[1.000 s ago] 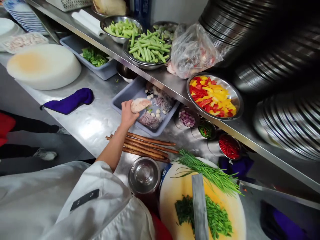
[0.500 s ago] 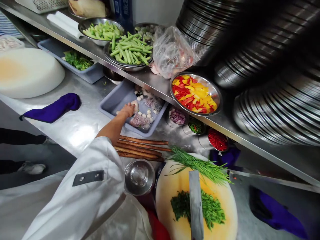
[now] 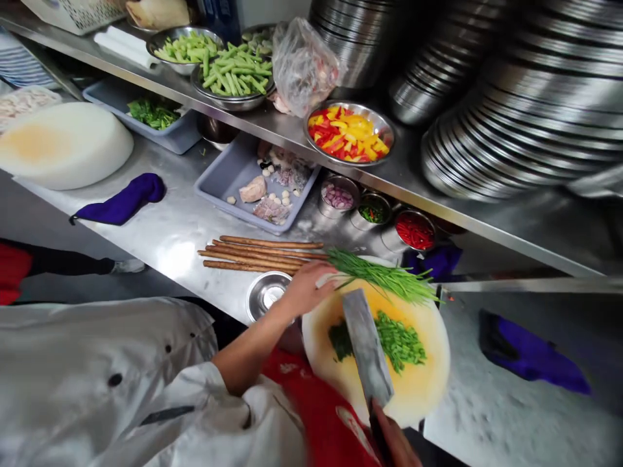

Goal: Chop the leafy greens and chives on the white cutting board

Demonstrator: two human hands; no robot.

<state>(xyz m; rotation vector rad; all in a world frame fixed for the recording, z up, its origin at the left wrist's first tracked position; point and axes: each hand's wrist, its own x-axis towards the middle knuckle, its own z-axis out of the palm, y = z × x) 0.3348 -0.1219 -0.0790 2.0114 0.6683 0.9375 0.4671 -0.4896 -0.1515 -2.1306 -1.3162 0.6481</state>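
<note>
My left hand [image 3: 311,287] is at the left edge of the round chopping board [image 3: 426,376], its fingers bent and closed at the stem ends of a bunch of long green chives [image 3: 389,277]. Something small and white shows on one finger. My right hand [image 3: 396,444], partly cut off by the bottom edge, grips the dark handle of a cleaver [image 3: 368,350]. Its broad blade is above the board, across a pile of chopped greens [image 3: 402,344] that it partly hides. Under my left wrist stands a small steel bowl [image 3: 257,301].
Brown sticks [image 3: 243,258] lie behind the bowl. A grey tray [image 3: 221,178] holds meat pieces and white bits. Steel pots, including one of red chillies [image 3: 413,230], stand below a shelf edge [image 3: 467,214]. A bowl of cut peppers [image 3: 348,133] overhangs that shelf. Purple cloths lie around.
My left hand has left the tray and come right to the chives; a meat piece it covered now shows. The cleaver has tilted, and my right hand has come into view.
</note>
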